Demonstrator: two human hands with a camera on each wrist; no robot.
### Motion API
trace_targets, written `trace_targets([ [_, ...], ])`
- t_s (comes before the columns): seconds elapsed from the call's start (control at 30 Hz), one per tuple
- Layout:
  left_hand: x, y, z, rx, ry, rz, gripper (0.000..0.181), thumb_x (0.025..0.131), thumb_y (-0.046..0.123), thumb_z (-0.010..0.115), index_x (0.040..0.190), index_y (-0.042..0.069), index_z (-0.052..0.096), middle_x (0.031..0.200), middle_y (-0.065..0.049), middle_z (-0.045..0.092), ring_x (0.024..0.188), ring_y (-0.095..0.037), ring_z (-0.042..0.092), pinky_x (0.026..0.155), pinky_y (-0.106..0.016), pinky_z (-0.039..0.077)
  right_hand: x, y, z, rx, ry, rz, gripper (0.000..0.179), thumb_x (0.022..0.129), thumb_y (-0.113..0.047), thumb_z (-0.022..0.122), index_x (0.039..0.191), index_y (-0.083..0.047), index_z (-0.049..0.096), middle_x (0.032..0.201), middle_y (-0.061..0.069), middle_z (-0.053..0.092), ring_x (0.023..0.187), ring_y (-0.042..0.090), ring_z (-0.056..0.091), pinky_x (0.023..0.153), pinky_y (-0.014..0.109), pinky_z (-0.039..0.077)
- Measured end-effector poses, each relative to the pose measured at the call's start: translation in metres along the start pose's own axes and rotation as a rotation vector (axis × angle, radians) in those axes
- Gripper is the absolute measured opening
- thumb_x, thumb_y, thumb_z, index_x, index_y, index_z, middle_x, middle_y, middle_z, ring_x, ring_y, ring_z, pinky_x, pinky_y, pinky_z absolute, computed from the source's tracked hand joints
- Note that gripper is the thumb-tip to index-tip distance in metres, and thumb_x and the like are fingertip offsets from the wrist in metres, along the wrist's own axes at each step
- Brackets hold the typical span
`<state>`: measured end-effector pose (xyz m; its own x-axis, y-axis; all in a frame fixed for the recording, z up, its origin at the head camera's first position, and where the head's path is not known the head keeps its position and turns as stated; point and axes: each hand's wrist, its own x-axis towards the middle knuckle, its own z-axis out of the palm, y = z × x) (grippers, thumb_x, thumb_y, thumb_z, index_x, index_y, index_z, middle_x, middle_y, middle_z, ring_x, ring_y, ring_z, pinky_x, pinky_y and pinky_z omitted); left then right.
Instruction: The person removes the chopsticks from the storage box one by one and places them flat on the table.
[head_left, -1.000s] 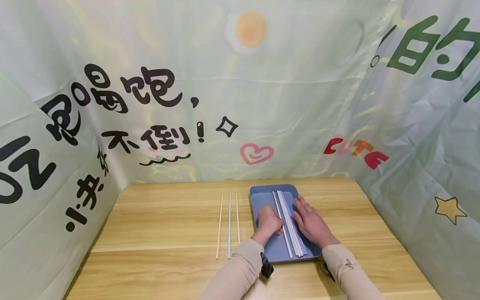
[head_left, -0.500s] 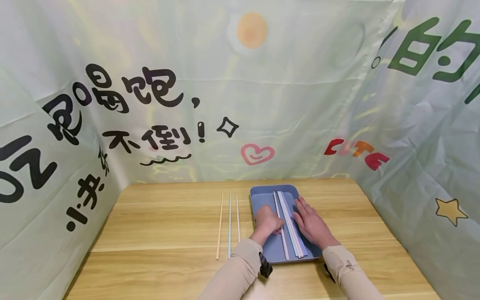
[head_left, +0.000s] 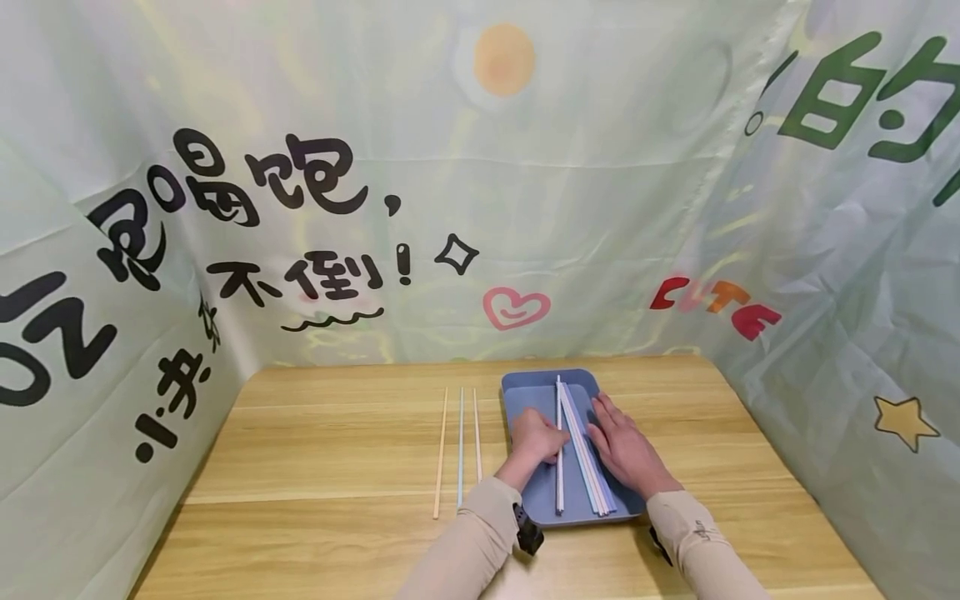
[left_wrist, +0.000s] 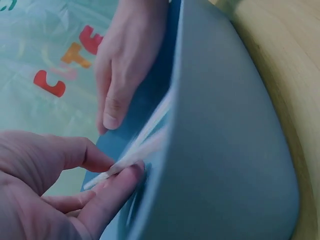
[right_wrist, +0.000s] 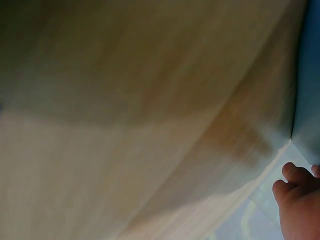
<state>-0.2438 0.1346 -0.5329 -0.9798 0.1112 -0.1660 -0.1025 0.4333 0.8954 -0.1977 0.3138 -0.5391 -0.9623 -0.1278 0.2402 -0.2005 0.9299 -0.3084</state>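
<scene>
Three thin sticks (head_left: 461,442) lie spaced on the table (head_left: 322,450), apparently the part done. In the blue tray (head_left: 525,380), the left hand (head_left: 536,437) pinches a pale stick (head_left: 559,483), possibly two (close view blurred); beside it lies a bundle (head_left: 588,458), presumably the part left. The right hand (head_left: 628,446), fingers extended, rests at the tray's edge.

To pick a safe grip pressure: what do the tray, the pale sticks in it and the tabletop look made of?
Tray: probably matte plastic; smooth, evenly coloured, with rounded corners.
Pale sticks: perhaps plastic or painted wood; thin, straight, pastel, but too small to settle.
Tabletop: wood or wood-look laminate, seemingly satin; long streaky grain.
</scene>
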Motion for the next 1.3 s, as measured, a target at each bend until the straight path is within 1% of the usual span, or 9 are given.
trace_targets([
  [0.07,-0.004,0.003,-0.005,-0.063,-0.016,0.009,0.018,0.082,0.004,0.084,0.073,0.005,0.068,0.062,-0.005,0.064,0.045,-0.013,0.065,0.043,-0.025,0.056,0.0,0.0,0.0,0.006,-0.008,0.006,0.057,0.111,-0.024,0.053,0.155,0.009,0.042,0.165,0.03,0.036,0.146,0.05,0.045,0.12,0.066,0.038],
  [0.13,-0.013,0.011,-0.016,-0.117,-0.046,0.003,0.013,0.083,-0.001,0.081,0.076,0.003,0.07,0.065,-0.007,0.066,0.048,-0.014,0.068,0.046,-0.026,0.059,0.001,-0.001,0.001,0.008,-0.008,0.004,0.057,0.11,-0.024,0.054,0.155,0.009,0.042,0.165,0.03,0.037,0.145,0.05,0.046,0.12,0.066,0.038],
  [0.27,-0.015,0.014,-0.024,-0.195,-0.09,-0.026,0.006,0.086,-0.006,0.075,0.088,-0.001,0.072,0.072,-0.008,0.068,0.054,-0.015,0.069,0.051,-0.027,0.061,0.001,-0.002,0.001,0.008,-0.009,0.005,0.057,0.11,-0.024,0.054,0.155,0.009,0.042,0.165,0.03,0.036,0.145,0.051,0.046,0.119,0.066,0.039],
  [0.37,-0.015,0.013,-0.032,-0.25,-0.117,-0.008,0.01,0.088,-0.007,0.071,0.097,-0.005,0.073,0.077,-0.012,0.073,0.058,-0.018,0.072,0.054,-0.028,0.063,0.001,-0.002,0.001,0.007,-0.012,0.012,0.056,0.111,-0.024,0.053,0.156,0.008,0.042,0.165,0.03,0.036,0.145,0.051,0.046,0.119,0.066,0.039],
  [0.47,-0.016,0.012,-0.042,-0.307,-0.134,0.014,0.014,0.089,-0.008,0.071,0.103,-0.009,0.072,0.085,-0.02,0.077,0.062,-0.022,0.075,0.056,-0.03,0.064,0.002,-0.003,0.001,0.006,-0.017,0.014,0.057,0.111,-0.025,0.053,0.156,0.008,0.042,0.165,0.029,0.036,0.145,0.051,0.046,0.119,0.066,0.039],
  [0.73,-0.018,0.005,-0.071,-0.394,-0.149,0.02,0.02,0.088,-0.01,0.069,0.108,-0.013,0.069,0.1,-0.033,0.075,0.072,-0.035,0.078,0.06,-0.032,0.065,0.0,-0.002,0.0,0.011,-0.015,-0.003,0.057,0.111,-0.025,0.052,0.155,0.009,0.041,0.165,0.031,0.036,0.146,0.052,0.044,0.118,0.067,0.039],
  [0.83,-0.019,0.002,-0.083,-0.399,-0.142,0.015,0.022,0.088,-0.01,0.07,0.11,-0.014,0.068,0.101,-0.033,0.074,0.072,-0.037,0.078,0.061,-0.032,0.066,0.0,-0.001,0.0,0.012,-0.018,-0.007,0.057,0.112,-0.025,0.051,0.156,0.009,0.041,0.165,0.031,0.035,0.147,0.052,0.043,0.118,0.067,0.039],
  [1.03,-0.017,-0.01,-0.109,-0.355,-0.119,0.008,0.025,0.088,-0.008,0.072,0.112,-0.014,0.069,0.092,-0.022,0.076,0.066,-0.021,0.074,0.064,-0.033,0.066,0.001,-0.002,0.001,0.015,-0.035,0.0,0.058,0.112,-0.025,0.05,0.156,0.009,0.039,0.167,0.03,0.033,0.149,0.051,0.04,0.121,0.066,0.037],
  [1.3,-0.015,-0.026,-0.137,-0.296,-0.085,0.011,0.027,0.089,-0.007,0.071,0.115,-0.014,0.069,0.099,-0.027,0.076,0.064,-0.017,0.073,0.065,-0.034,0.067,-0.001,-0.002,-0.001,0.01,-0.022,0.002,0.058,0.112,-0.026,0.052,0.156,0.01,0.04,0.166,0.031,0.034,0.148,0.052,0.042,0.12,0.066,0.037],
])
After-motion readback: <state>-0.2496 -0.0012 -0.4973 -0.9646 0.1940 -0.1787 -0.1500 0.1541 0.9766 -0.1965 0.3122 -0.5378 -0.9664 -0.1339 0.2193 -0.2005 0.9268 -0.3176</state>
